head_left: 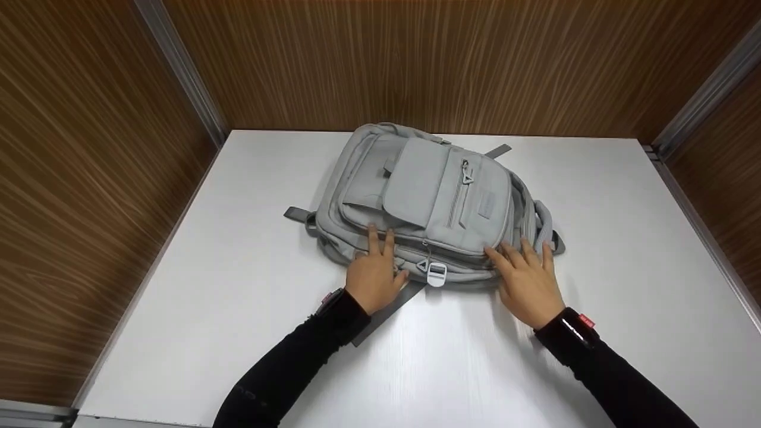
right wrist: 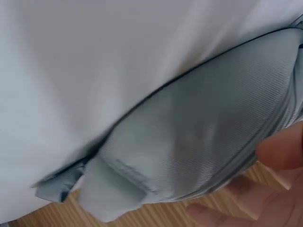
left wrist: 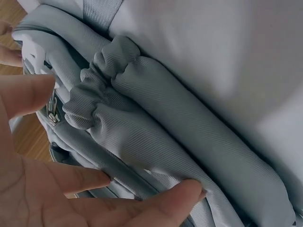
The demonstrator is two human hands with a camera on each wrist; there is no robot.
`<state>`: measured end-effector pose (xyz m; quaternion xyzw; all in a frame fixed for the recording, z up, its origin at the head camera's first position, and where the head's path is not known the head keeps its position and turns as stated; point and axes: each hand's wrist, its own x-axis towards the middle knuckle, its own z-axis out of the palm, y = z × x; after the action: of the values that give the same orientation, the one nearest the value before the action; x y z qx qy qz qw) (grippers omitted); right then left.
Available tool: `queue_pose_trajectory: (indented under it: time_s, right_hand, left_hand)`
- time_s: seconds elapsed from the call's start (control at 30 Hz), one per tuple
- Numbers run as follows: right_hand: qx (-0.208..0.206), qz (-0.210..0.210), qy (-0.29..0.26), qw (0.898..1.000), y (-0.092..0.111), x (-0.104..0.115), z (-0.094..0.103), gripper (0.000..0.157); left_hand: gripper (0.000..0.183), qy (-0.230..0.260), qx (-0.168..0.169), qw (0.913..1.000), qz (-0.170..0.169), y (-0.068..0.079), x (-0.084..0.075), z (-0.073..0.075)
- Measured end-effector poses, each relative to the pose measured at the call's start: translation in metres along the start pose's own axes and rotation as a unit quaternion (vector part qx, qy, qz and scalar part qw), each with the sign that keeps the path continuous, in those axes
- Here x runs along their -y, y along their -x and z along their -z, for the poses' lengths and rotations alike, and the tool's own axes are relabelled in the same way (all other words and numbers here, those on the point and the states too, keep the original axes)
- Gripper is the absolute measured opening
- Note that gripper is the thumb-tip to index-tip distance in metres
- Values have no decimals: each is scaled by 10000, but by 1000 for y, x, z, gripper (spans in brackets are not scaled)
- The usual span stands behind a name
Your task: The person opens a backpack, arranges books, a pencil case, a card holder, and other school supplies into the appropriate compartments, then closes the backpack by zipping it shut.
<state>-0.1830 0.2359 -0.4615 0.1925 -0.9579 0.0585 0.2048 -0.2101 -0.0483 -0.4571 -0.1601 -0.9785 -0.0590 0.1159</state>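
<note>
A grey backpack (head_left: pixel 416 184) lies on its back on a white table, its front pocket flap and zips facing up. My left hand (head_left: pixel 373 278) touches its near side with fingers extended, left of a dangling white buckle-like tag (head_left: pixel 437 274). In the left wrist view, the fingertips of the left hand (left wrist: pixel 85 184) meet the gathered side fabric (left wrist: pixel 142 118), with a zip pull (left wrist: pixel 52 111) close to the thumb. Toward the top end of the bag, my right hand (head_left: pixel 528 282) rests its spread fingers on the near edge. The right wrist view shows the grey side panel (right wrist: pixel 199 123) beside that hand.
The white table (head_left: pixel 267 297) carries the bag near its middle. Brown wood-grain panels (head_left: pixel 416 65) stand behind and at both sides. A grey strap (head_left: pixel 389 312) trails from the bag under the left wrist, and another strap end (head_left: pixel 297 214) sticks out left.
</note>
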Motion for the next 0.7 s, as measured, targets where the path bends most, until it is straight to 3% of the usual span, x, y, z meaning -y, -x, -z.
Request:
queue_pose_trajectory:
  time_s: [0.2, 0.33, 0.5, 0.6, 0.7]
  right_hand:
    - [-944, 241, -159, 9951, -13, 19, 0, 33]
    - [-1327, 516, -314, 9893, -25, 38, -2, 20]
    - [-1573, 840, -212, 9837, -40, 65, -13, 23]
    - [-1648, 940, 292, 9814, -50, 78, -23, 30]
    - [-1603, 877, 828, 9797, -57, 87, -33, 38]
  left_hand:
    - [73, 162, -265, 9995, -26, -3, 6, 11]
    - [66, 188, -912, 9956, -111, -8, 10, 17]
    - [50, 237, -1721, 9806, -906, -15, 10, 14]
    - [44, 276, -1896, 9712, -1419, -20, 7, 9]
    - [48, 225, -1855, 9674, -1709, -24, 3, 4]
